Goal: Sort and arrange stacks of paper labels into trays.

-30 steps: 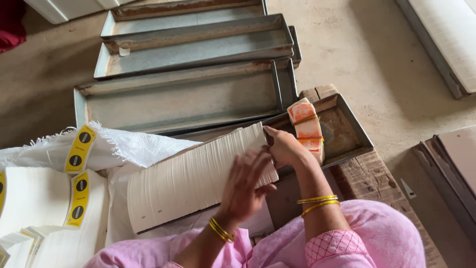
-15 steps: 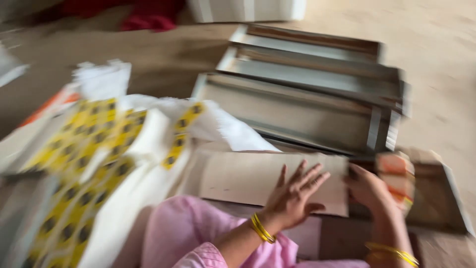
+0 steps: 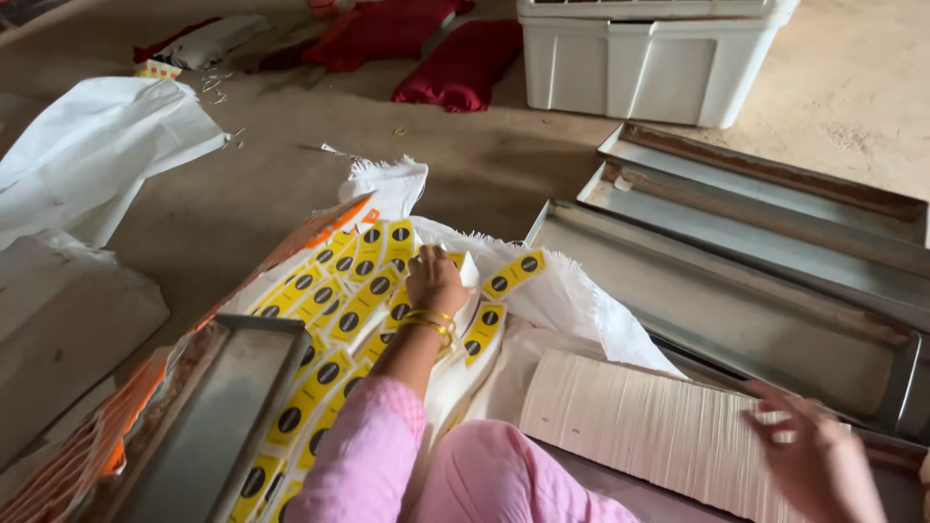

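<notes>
Your left hand point(image 3: 433, 281) is closed on the yellow label strips point(image 3: 329, 334), which run toward the far-right. Your right hand point(image 3: 814, 455) rests with fingers spread on the white card stack point(image 3: 639, 426), whose long axis runs left to right.

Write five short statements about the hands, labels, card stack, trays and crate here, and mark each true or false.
1. The left hand reaches into the yellow labels in the white sack. True.
2. The right hand holds a red cloth. False: it rests on the white card stack; the red cloth lies far off on the floor.
3. Gold bangles sit on the left wrist. True.
4. The metal trays by the stack are full of labels. False: they look empty.
5. The white crate stands behind the trays. True.
</notes>
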